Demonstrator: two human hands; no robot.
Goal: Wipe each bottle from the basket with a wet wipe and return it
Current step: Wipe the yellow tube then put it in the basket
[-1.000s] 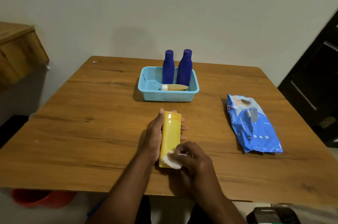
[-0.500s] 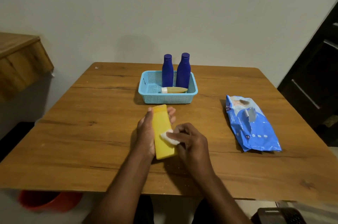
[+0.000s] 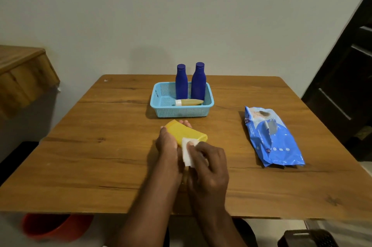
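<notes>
We have the wooden tabletop (image 3: pixel 100 156) before us, and on it, well to the right, the blue wipe pack (image 3: pixel 269 136) lying flat; toward the far edge sits the light-blue basket (image 3: pixel 161 105) with two dark blue bottles (image 3: pixel 198 81) standing upright and a small tan bottle (image 3: pixel 189 102) lying across its front. Just in front of the basket we hold the yellow bottle (image 3: pixel 185 133) tilted, cap end away and to the left, over the tabletop. Our left hand (image 3: pixel 167 142) has its grip curled round the bottle's left side, fingertips showing past the far edge. Our right hand (image 3: pixel 207 166) pinches the white wet wipe (image 3: pixel 187 152) against the bottle's near end. We judge the slick, damp plastic could twist out of the left grip if the wipe drags hard, and the bottle could knock the basket close behind it. Both forearms reach in from below, nearly side by side.
</notes>
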